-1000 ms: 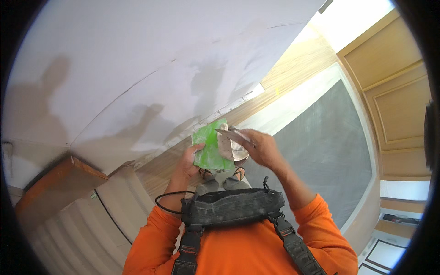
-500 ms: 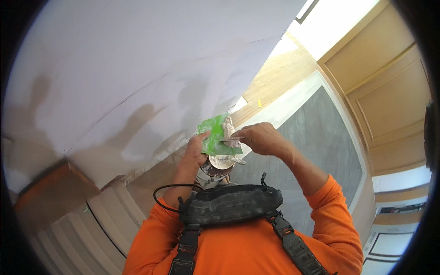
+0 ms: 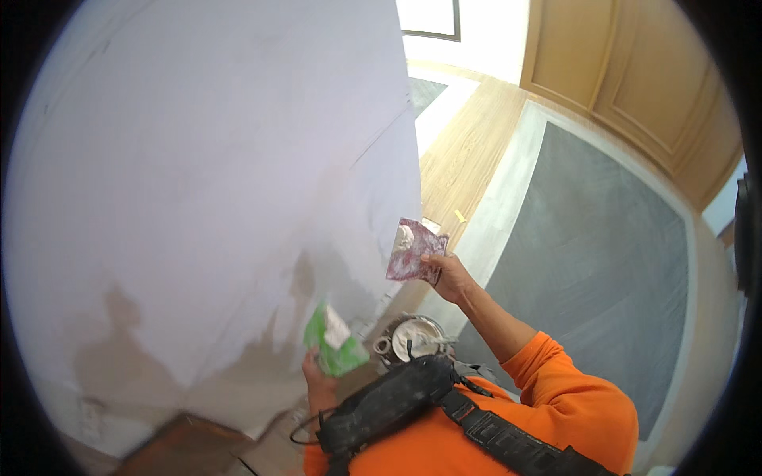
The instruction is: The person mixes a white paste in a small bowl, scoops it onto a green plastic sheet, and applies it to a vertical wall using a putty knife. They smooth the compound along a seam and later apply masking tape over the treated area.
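Observation:
My right hand [image 3: 448,278] grips a translucent pinkish-red spreader [image 3: 417,254] with a lump of white compound on it, raised beside the white wall [image 3: 198,159] near its right edge. Lower and to the left, my left hand [image 3: 316,365] holds a green plate [image 3: 332,356] with a strip of white compound on it, in front of the same wall. Between and below them is a bucket [image 3: 411,343] of white compound with a tool lying across it, partly hidden by my black chest bag [image 3: 381,401].
Pale wood flooring [image 3: 468,143] runs past the wall's edge, beside a dark grey floor panel [image 3: 595,262] with a pale border. Wooden cabinet doors [image 3: 635,95] stand at the upper right. A brown wooden step [image 3: 178,444] is at the lower left.
My hands have moved apart: the right has risen with the spreader, now showing its face, while the left has dropped with the green plate. The view has turned, bringing the wall's edge closer.

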Demonstrator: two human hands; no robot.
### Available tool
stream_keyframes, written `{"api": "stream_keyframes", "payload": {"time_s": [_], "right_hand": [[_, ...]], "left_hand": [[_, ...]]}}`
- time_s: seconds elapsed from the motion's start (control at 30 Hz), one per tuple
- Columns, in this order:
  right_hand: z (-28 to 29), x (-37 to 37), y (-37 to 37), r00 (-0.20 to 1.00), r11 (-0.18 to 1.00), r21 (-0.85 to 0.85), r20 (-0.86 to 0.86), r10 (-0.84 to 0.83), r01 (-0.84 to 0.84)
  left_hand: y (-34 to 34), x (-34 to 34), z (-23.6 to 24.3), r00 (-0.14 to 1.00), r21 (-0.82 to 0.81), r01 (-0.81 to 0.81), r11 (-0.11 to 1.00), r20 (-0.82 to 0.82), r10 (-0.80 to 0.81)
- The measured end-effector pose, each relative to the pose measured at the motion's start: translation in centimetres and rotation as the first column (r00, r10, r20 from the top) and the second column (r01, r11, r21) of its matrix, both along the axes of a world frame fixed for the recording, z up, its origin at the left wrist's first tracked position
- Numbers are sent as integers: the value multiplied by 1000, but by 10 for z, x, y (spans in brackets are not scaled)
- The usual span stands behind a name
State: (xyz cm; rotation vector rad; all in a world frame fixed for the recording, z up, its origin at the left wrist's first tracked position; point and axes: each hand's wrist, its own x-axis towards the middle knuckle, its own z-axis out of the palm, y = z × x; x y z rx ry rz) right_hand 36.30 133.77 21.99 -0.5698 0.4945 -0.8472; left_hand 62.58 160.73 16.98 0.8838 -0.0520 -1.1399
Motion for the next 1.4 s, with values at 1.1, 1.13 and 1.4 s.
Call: {"api": "stream_keyframes", "payload": {"time_s": [1.1,1.13,1.4], "right_hand": [[-22,162,-339,416,466,-677,-252,-874,569],[-21,156,-358,370,413,-710,-227,-901,570],[-38,170,-351,398,382,-782,-188,-898,493]], "left_hand": [[83,-25,-38,891,710,-452,539,378,249],[79,-24,-38,895,712,-445,544,374,243],[82,-26,-32,891,721,-455,523,364,272]]}}
